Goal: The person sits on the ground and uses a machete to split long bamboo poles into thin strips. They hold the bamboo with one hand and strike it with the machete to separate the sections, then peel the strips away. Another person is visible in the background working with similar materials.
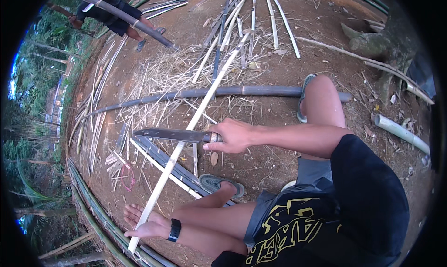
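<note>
My right hand (pixel 231 135) is closed round the handle of a machete (pixel 170 135). Its dark blade points left and crosses over a long, pale bamboo strip (pixel 205 101). The strip's lower end rests in my left hand (pixel 151 226), across the palm between thumb and loosely spread fingers. From there it slants up and away, its far part lying over a dark bamboo pole (pixel 186 93) on the ground. Whether the blade touches the strip I cannot tell. Beneath the blade, dark split bamboo pieces (pixel 174 161) lie beside my sandaled foot.
Thin shavings (pixel 153 76) cover the dirt ahead, with several split strips (pixel 274 23) beyond them. At the upper left another person (pixel 123 11) stands by a slanting dark pole (pixel 125 19). Green poles (pixel 100 220) line the left edge; a tree trunk (pixel 396 43) stands right.
</note>
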`<state>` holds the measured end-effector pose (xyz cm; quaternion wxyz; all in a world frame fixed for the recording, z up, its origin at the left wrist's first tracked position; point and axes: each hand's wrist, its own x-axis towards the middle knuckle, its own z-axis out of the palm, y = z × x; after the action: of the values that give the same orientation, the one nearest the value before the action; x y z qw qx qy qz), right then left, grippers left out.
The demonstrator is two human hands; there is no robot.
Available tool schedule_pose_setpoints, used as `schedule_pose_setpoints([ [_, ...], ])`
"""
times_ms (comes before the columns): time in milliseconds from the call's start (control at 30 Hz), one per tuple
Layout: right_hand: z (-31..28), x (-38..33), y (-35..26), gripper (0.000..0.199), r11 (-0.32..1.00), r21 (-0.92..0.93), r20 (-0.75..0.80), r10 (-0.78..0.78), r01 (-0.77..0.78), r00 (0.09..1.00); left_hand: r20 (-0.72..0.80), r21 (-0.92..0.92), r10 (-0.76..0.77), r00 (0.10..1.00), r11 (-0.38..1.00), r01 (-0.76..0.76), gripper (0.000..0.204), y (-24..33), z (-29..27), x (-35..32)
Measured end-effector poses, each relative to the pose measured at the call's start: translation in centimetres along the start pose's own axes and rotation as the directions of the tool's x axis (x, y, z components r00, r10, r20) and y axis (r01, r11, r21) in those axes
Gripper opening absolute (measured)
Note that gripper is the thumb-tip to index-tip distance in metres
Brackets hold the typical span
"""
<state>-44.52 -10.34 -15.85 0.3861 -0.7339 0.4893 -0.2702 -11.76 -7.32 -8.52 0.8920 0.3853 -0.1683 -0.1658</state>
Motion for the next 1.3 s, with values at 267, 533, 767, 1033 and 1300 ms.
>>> schedule_pose_setpoints([
  [267,0.9,-1.5,-0.3,0.054,0.996,-0.031,0.087,-0.076,0.079,0.993,0.299,-0.218,0.119,0.947,0.975,-0.053,0.066,2.7,-0.6,0.8],
  [533,-1.4,0.4,7.7,0.051,0.922,-0.179,0.112,0.366,-0.343,0.924,0.443,-0.392,0.305,0.843,0.912,-0.123,0.042,13.1,-4.6,1.8],
  [767,1.5,0.3,2.1,0.048,0.973,-0.22,0.245,0.131,-0.076,0.961,0.381,-0.295,0.34,0.86,0.926,-0.235,0.039,16.8,-8.5,4.9],
  [1033,-2.6,0.9,16.3,0.053,0.81,-0.374,0.014,0.493,-0.452,0.87,0.32,-0.116,0.387,0.865,0.922,-0.37,0.04,17.0,-9.9,6.2],
  [1300,-0.7,-0.3,8.6,0.051,0.972,-0.222,0.307,0.143,-0.075,0.941,0.367,-0.25,0.378,0.85,0.92,-0.301,0.043,18.8,-10.0,6.9],
])
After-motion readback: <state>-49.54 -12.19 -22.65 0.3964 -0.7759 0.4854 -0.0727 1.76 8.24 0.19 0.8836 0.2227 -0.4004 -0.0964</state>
